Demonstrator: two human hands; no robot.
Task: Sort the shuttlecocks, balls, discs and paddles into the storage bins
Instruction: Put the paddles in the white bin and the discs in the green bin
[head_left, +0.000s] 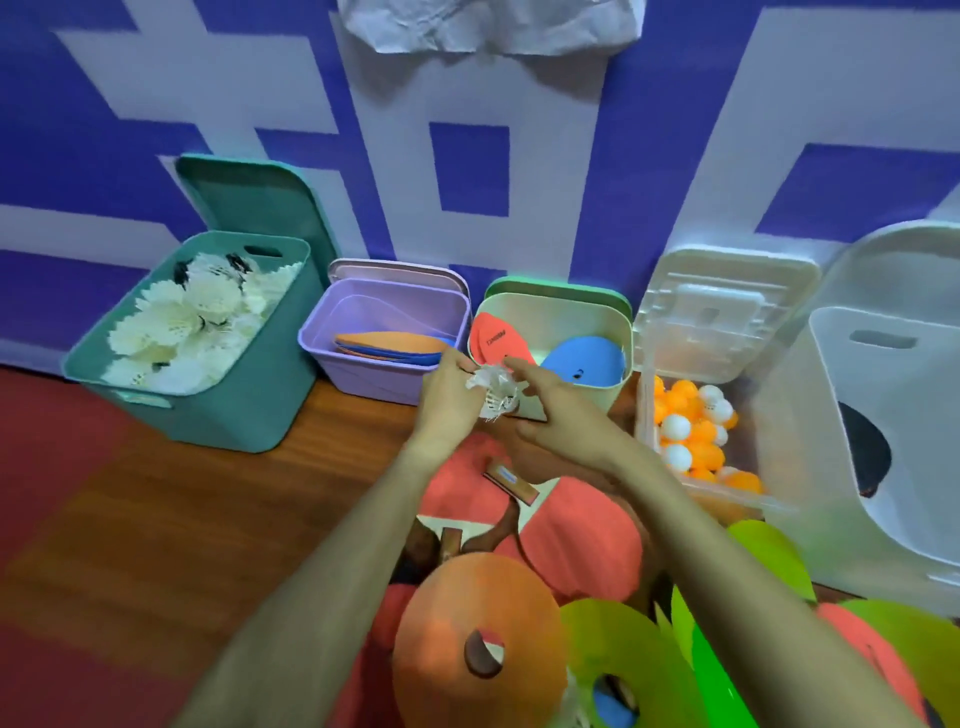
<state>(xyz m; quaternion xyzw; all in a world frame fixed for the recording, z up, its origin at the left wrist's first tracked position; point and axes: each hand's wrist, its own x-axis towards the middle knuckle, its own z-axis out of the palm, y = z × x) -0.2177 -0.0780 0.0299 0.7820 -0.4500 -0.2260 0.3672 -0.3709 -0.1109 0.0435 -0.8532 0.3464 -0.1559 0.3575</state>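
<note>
White shuttlecock pinched by fingers of left hand and right hand at cream bin near edge; wood floor leftward.

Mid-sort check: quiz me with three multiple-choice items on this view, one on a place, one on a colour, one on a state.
1. Where does the teal bin of shuttlecocks stand?
A. far left of the row
B. far right
C. in the middle

2. What colours are the balls in the clear box?
A. green and blue
B. orange and white
C. all red

3. What are the left hand and right hand doing?
A. resting empty
B. lifting a lid
C. holding one shuttlecock between them

Answers:
1 A, it is the leftmost bin along the wall.
2 B, only orange and white balls show.
3 C, both hands grip its white feathers.
</note>
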